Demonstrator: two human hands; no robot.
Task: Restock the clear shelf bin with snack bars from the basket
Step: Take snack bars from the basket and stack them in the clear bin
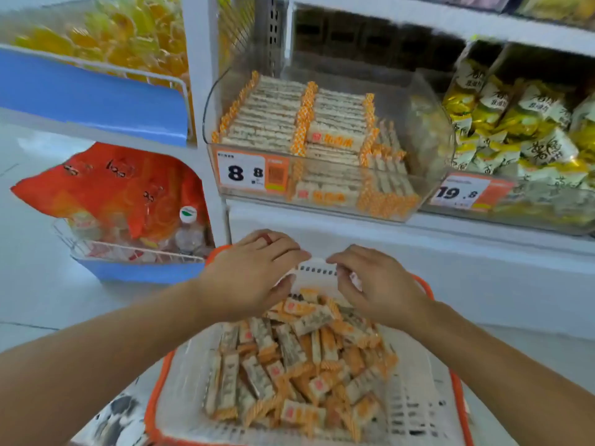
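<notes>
A white mesh basket (421,410) with an orange rim sits low in front of me, holding a loose heap of orange-and-white snack bars (289,365). My left hand (254,275) and my right hand (380,288) hover side by side over the far end of that heap, fingers bent downward and almost meeting. No bar shows inside either hand. Above them on the shelf stands the clear bin (431,140). Rows of the same bars (273,117) fill its left and middle, and a few stand on edge at its right. An orange 8.8 price tag (241,172) is on its front.
Right of the clear bin is another bin of yellow-and-white packets (515,123) with a 19.8 tag (457,191). At left, a blue wire rack holds red bags (112,188), with yellow bags (112,33) above. A white shelf base (450,268) runs behind the basket.
</notes>
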